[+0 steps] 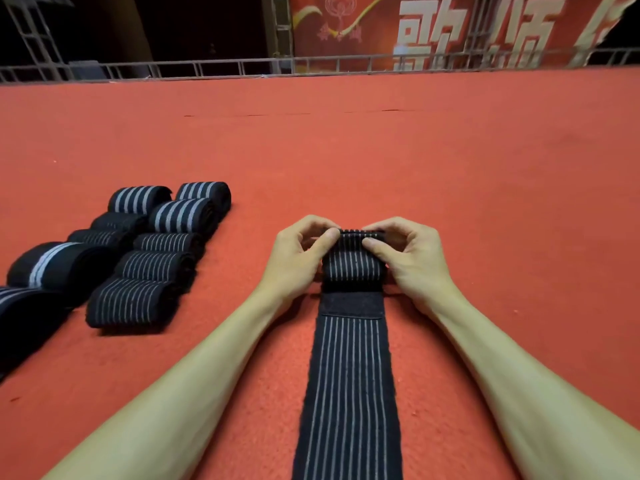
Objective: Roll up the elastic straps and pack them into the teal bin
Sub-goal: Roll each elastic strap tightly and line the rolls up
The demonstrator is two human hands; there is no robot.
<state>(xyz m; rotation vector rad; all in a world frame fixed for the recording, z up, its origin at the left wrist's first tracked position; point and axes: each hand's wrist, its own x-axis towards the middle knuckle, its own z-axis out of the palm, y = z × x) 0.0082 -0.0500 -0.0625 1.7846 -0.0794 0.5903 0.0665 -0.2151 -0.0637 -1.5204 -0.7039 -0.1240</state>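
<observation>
Centre frame: left hand and right hand each close their grip on the strap's rolled end; its tail runs to bottom edge. Rolled straps left, on red carpet.

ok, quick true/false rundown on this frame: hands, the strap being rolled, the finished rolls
1. The left hand and right hand both grip the rolled end of the strap. True.
2. The strap is fully rolled up. False: a long flat length lies on the carpet, running back toward the person.
3. Several finished rolls lie on the carpet, apart from both hands. True.
4. The finished rolls sit on the person's right. False: they lie on the left, beyond the left hand.
</observation>
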